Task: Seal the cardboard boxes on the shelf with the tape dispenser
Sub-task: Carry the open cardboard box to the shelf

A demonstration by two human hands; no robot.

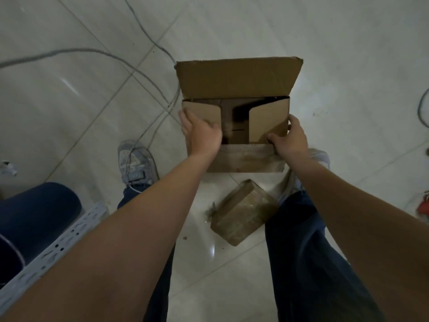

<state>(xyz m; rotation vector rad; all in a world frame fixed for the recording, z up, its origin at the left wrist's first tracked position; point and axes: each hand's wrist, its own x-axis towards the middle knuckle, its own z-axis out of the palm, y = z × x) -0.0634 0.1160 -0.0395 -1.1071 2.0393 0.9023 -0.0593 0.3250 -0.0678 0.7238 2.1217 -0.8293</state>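
Both hands are on the cardboard box (241,160). My view shows the left hand (202,135) flat on the box's left inner flap (204,110), its fingers (186,118) fairly straight and reaching to the box's left edge, pressing rather than clenching. The right hand (290,140) grasps the box's right near corner, thumb on the right inner flap (267,117), fingers curled over the right edge. Between the two flaps the box's dark inside shows. At the box's far side the long flap (236,77) stands up. Nearer to me than the box, a small taped parcel (243,212) lies on the tiled floor (301,31). Left of the box, grey cables (148,73) cross the floor and a grey shoe (134,161) stands. Further left and nearer me than the box runs a perforated metal shelf upright (58,247).
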